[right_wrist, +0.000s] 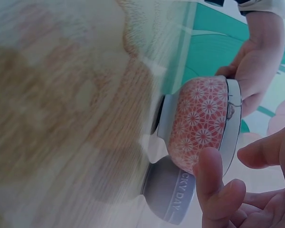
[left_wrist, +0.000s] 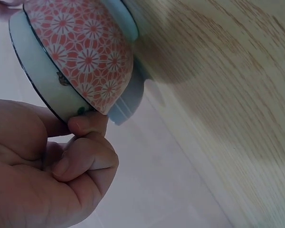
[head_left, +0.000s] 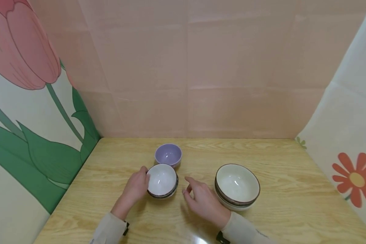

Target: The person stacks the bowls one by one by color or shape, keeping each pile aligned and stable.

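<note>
Two small nested bowls stand on a table (head_left: 280,162), left of its middle and between the two hands. The upper bowl (head_left: 162,179), pale with a dark rim, sits in a red-and-white patterned bowl (left_wrist: 88,54). The left hand (head_left: 135,185) pinches the upper bowl between thumb and curled fingers on the side toward the table's left edge. The right hand (head_left: 203,202) grasps nothing; its thumb and forefinger are parted, near the pair but apart from it in the head view. Toward the table's back edge stands a purple bowl (head_left: 168,154); toward the right edge, just beside the right hand, is a stack of large bowls (head_left: 238,184).

The patterned bowl is largely covered from above by the upper bowl, and whether the left fingertips also touch it cannot be told. In the head view the small pair overlaps the front of the purple bowl, so contact between them is uncertain; in the right wrist view its lettering is partly hidden, with "CKY DAY" legible. The number of large bowls is hard to make out. The table's near edge is cut off.
</note>
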A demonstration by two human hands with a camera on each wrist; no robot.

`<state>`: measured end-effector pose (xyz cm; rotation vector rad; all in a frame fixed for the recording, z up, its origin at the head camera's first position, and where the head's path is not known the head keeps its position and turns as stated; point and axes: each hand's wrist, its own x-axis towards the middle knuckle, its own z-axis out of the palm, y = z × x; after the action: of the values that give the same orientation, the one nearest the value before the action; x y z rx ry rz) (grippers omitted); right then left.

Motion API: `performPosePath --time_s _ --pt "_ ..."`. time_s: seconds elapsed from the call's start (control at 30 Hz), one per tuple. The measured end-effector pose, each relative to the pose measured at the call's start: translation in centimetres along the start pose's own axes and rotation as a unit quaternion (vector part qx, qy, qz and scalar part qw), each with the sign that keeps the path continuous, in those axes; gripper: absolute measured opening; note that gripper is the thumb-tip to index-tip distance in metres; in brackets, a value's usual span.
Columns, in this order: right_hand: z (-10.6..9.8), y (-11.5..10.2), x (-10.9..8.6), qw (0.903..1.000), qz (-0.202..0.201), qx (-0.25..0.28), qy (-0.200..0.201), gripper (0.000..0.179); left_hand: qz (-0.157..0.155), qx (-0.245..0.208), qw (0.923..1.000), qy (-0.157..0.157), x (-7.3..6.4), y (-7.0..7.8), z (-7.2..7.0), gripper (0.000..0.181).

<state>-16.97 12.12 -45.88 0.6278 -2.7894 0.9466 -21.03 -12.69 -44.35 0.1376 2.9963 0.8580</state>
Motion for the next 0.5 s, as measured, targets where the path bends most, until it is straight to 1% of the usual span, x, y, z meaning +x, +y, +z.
performPosePath --time_s 0.27,0.5 --pt "0.36 0.37 0.08 1.0000 -0.004 0.004 0.003 0.045 0.030 0.034 0.9988 0.018 -0.10 0.31 0.26 0.022" --pt "0.38 0.41 0.16 1.0000 -0.001 0.008 0.002 0.044 0.039 0.062 0.9968 0.033 -0.23 0.44 0.72 0.025"
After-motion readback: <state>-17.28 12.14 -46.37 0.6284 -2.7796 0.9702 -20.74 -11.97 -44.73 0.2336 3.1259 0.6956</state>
